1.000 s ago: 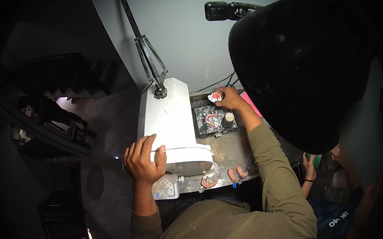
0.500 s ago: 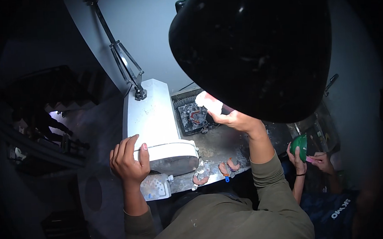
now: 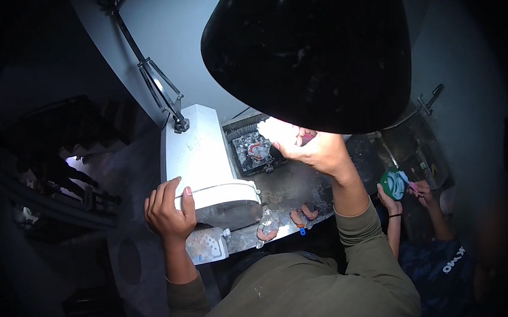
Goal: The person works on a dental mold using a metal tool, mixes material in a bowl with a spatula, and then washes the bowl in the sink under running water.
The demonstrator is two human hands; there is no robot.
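Observation:
My left hand point(image 3: 170, 212) rests on the near left corner of a white boxy machine point(image 3: 200, 152) with a rounded front, its fingers apart and lying on the housing. Under the lamp, my right hand point(image 3: 324, 154) is closed around a bright white plaster cast point(image 3: 278, 132). Strong light washes out the detail of the cast, and the lampshade partly covers the fingertips. Just left of and below it, a dental impression point(image 3: 259, 151) with an orange rim sits on a dirty square plate point(image 3: 245, 160).
A black lampshade point(image 3: 312, 54) hangs close over my right hand. Pink dental impressions point(image 3: 267, 230) lie along the counter's front edge, near a clear plastic tray point(image 3: 207, 246). At right, a co-worker's hands hold a green mixing bowl point(image 3: 390, 186) with pale paste and a pink spatula point(image 3: 416, 189).
My right hand has turned slightly, showing more fingers around the cast. My left hand stays on the machine. The co-worker's bowl has tipped, revealing the paste inside. The view has shifted a little.

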